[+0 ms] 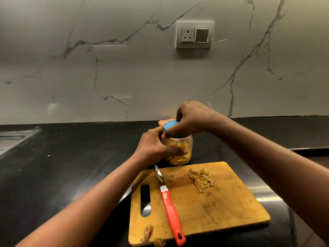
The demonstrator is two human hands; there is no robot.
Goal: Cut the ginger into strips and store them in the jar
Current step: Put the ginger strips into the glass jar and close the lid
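Though hands cover much of it, jar (188, 145): upright on counter (71, 166), just behind cutting board (213, 211); contents yellowish, indistinct.
Lid (170, 126): blue, half hidden under right hand (194, 118), which grips it from above.
Left hand (153, 147): fingers curled round jar body.
Ginger strips (202, 181): pile on board (running far-left to near-right).
Knife (169, 202): on board, tip pointing away.

Left hand (153, 147) holds jar (185, 150); right hand (193, 118) grips blue lid (170, 125).

Blue lid (169, 125) — partly under right hand (193, 118).
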